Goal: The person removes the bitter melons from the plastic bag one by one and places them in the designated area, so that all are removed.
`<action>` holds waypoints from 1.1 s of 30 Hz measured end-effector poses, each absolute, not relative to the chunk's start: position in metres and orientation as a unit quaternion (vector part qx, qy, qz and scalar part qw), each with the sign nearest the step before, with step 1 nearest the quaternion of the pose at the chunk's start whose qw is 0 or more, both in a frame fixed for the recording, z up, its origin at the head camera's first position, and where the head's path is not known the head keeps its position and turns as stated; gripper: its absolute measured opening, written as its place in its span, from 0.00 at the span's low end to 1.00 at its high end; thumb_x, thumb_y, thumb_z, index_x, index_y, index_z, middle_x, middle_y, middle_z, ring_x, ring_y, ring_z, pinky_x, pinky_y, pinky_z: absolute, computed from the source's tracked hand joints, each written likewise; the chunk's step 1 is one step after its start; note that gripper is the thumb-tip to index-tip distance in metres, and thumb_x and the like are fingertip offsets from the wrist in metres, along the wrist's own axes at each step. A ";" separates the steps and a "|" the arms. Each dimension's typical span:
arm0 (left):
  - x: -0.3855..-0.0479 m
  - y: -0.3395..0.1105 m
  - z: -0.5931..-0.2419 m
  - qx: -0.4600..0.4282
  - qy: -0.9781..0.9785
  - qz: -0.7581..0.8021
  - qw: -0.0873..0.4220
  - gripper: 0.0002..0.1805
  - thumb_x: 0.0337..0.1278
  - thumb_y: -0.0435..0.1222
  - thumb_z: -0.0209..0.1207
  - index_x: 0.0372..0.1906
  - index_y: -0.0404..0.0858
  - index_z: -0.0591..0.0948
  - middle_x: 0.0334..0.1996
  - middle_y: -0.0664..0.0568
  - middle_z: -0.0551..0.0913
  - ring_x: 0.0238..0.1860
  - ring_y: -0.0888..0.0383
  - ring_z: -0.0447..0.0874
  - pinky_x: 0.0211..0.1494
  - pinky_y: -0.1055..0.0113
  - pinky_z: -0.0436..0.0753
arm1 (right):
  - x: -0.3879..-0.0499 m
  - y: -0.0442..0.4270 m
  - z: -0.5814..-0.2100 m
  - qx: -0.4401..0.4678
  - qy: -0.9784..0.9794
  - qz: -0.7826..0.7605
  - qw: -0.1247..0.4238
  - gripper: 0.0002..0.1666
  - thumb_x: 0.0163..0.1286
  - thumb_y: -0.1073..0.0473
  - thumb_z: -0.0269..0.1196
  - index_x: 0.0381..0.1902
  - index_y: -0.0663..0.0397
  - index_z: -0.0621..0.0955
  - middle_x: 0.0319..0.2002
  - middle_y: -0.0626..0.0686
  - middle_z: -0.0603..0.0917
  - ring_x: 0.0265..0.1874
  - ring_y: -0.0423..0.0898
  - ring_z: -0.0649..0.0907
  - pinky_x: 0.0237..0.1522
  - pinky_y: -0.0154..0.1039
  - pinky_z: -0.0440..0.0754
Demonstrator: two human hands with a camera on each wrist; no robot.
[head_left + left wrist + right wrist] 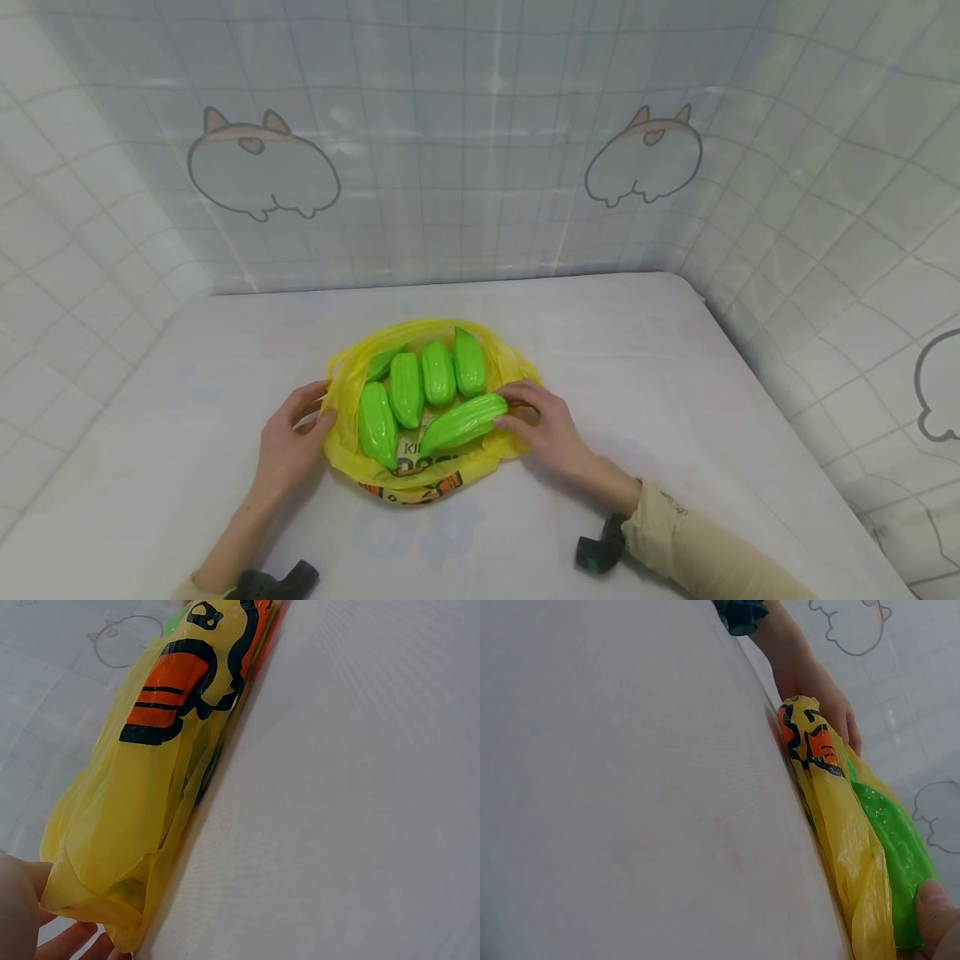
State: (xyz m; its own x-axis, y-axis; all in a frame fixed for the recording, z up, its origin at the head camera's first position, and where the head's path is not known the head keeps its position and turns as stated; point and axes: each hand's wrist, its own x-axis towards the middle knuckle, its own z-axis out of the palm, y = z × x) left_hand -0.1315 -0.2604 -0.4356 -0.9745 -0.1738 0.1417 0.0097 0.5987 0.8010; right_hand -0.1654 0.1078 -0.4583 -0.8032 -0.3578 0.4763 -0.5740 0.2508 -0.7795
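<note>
Watching from my end, I see the left hand (296, 433) grasping the side of a thin, crinkled yellow plastic bag (342, 437), thumb on one face and fingers behind. Too hard a pull there could, I judge, tear the film or drag the bag askew on the pale tabletop (637, 358). Just inside that side lies a glossy, bright-green, ridged, pod-shaped piece (377, 425), with a half-hidden green piece (384, 363) beyond it. Next, three similar green pieces (438, 373) lie side by side toward the far rim; a knock could set them rolling together. To their right and nearer me, the gripped green piece (463, 423) slants over the bag's dark lettering, within the rim; I can't tell whether its far tip touches plastic. The right hand (551, 425) pinches its right end between thumb and fingers. That smooth skin could slip from so short a hold, and the loose rim beside those fingers could snag.
</note>
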 end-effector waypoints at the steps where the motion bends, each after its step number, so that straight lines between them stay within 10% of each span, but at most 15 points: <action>1: -0.132 -0.261 -0.436 0.047 -0.889 -0.444 0.102 0.24 0.71 0.39 0.55 0.68 0.41 0.72 0.67 0.43 0.75 0.64 0.44 0.75 0.48 0.94 0.66 | -0.166 0.109 -0.458 0.296 -0.784 0.535 0.106 0.22 0.62 0.62 0.71 0.54 0.54 0.83 0.50 0.51 0.84 0.46 0.45 0.84 0.51 0.42 0.85; 33: -0.133 -0.263 -0.441 0.048 -0.899 -0.424 0.099 0.24 0.71 0.41 0.54 0.69 0.41 0.72 0.66 0.45 0.76 0.63 0.45 0.76 0.57 0.80 0.78 | -0.160 0.142 -0.431 0.256 -0.766 0.563 0.176 0.23 0.59 0.77 0.67 0.54 0.73 0.80 0.50 0.67 0.81 0.46 0.58 0.83 0.52 0.59 0.81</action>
State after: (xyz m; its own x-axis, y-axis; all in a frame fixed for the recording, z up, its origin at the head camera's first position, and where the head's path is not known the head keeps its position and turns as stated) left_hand -0.1333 -0.2626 -0.4413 -0.9759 -0.1701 0.1367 -0.0027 0.6359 0.7718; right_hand -0.1598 0.1418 -0.4314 -0.8074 -0.1933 0.5574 -0.5898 0.2358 -0.7724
